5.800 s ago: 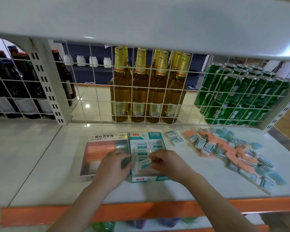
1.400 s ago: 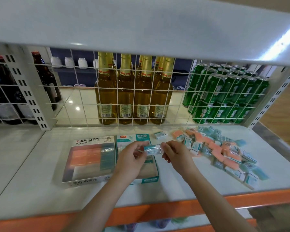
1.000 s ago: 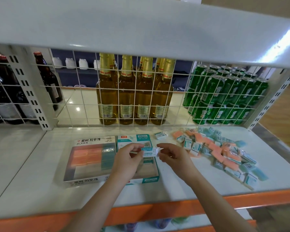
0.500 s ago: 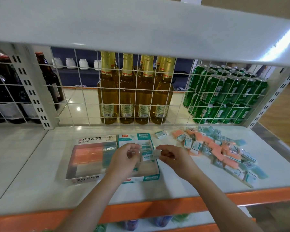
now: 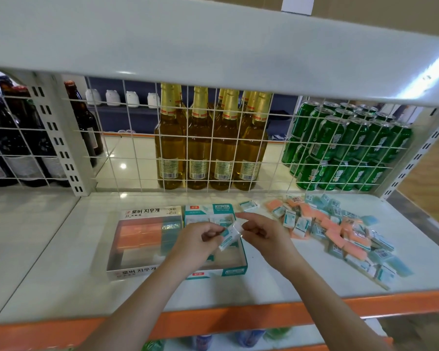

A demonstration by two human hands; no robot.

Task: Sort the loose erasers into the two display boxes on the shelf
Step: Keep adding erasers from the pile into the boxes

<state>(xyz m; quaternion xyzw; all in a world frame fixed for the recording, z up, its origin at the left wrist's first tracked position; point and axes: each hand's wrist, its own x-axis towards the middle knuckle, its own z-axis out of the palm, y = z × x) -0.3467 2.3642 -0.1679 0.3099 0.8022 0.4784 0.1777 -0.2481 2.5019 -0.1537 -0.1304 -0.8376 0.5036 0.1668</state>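
Two display boxes stand side by side on the white shelf: a white box [image 5: 127,271] with orange and teal erasers in it, and a teal-trimmed box [image 5: 232,271] with white-and-teal erasers in its far half. Over the teal box, my left hand [image 5: 197,243] and my right hand [image 5: 262,233] pinch the two ends of one white-and-teal eraser [image 5: 229,236], tilted. A loose pile of orange and teal erasers [image 5: 340,231] spreads to the right. One eraser [image 5: 249,205] lies apart behind the teal box.
A wire grid [image 5: 127,148] closes the back of the shelf; behind it stand amber bottles [image 5: 208,148], green cans [image 5: 345,148] and dark bottles [image 5: 18,138]. The upper shelf [image 5: 213,46] hangs low overhead. An orange rail [image 5: 238,323] edges the front.
Both hands have lowered the eraser slightly toward the teal box and tilted it from level to slanted. The boxes and the pile have not moved.
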